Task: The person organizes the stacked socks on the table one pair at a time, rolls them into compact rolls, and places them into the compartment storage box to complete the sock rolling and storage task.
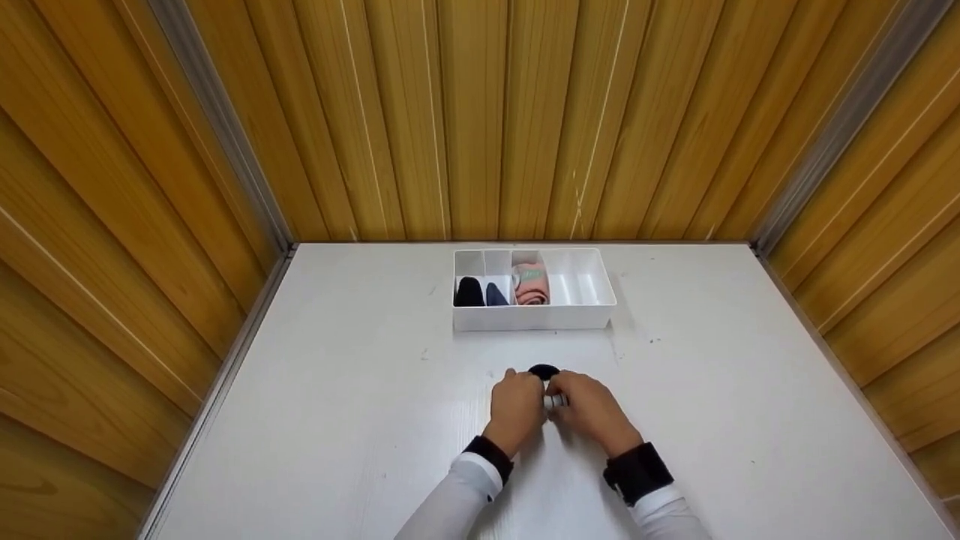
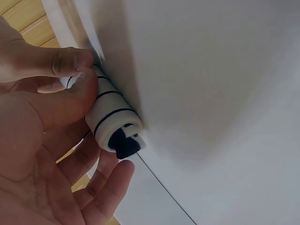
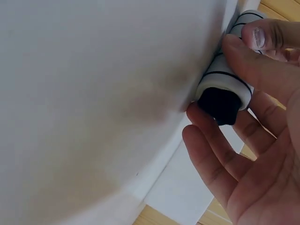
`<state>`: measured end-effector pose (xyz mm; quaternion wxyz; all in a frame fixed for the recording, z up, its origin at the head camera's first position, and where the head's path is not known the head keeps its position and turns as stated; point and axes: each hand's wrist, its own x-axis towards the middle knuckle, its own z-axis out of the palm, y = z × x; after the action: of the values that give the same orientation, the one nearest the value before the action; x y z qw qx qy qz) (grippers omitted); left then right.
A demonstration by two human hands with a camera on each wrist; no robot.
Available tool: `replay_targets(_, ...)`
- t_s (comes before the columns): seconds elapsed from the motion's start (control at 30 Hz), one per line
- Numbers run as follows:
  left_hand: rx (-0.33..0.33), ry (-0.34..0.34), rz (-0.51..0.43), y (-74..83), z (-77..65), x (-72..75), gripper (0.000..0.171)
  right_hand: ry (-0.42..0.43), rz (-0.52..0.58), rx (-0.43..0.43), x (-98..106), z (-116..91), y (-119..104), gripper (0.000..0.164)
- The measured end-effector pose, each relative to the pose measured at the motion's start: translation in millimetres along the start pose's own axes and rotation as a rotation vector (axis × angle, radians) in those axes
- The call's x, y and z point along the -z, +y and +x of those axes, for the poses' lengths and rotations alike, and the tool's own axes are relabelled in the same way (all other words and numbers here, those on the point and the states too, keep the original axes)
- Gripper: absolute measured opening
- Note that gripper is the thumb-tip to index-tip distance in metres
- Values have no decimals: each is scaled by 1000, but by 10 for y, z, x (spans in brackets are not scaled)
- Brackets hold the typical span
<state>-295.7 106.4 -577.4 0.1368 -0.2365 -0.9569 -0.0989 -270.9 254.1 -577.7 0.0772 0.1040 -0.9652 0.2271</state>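
A rolled-up sock (image 1: 554, 401), white with thin dark stripes, lies between my two hands near the middle of the white table. My left hand (image 1: 517, 405) pinches one side of the roll between thumb and fingers, and my right hand (image 1: 592, 409) pinches the other. Beyond the knuckles shows a black part (image 1: 543, 370) of the sock. Dark navy cloth pokes out of the coiled end of the sock (image 2: 112, 110) in the left wrist view. Dark cloth also fills the end of the roll (image 3: 225, 77) in the right wrist view.
A white divided box (image 1: 532, 318) stands behind the hands. Its left compartments hold a black roll (image 1: 469, 292) and a navy piece (image 1: 495, 294); a pink rolled sock (image 1: 531, 283) sits in the middle. Wood-patterned walls (image 1: 480, 120) enclose the table at the back and sides.
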Motion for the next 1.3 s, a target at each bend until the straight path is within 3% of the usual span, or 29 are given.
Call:
replay_targets(0.13, -17, -4, 29, 21, 9, 42, 24, -3, 11, 17, 17, 14, 17, 22)
replay_targets(0.4, -128, 6, 20, -55, 31, 58, 22, -23, 4, 26, 17, 30, 42, 20)
replay_targets(0.63, -106, -39, -39, -76, 149, 83, 6, -19, -6, 45, 28, 9, 45, 22)
replay_targets(0.8, -73, -100, -24, -70, 174, 98, 8, -15, -73, 84, 6, -12, 44, 30)
replay_targets(1.03, -68, -71, -17, -24, 176, 102, 14, 12, -72, 62, 73, 38, 1, 19)
replay_targets(1.3, -115, -50, 100, 4, 108, 68, 5, -51, -71, 44, 103, 93, -16, 15)
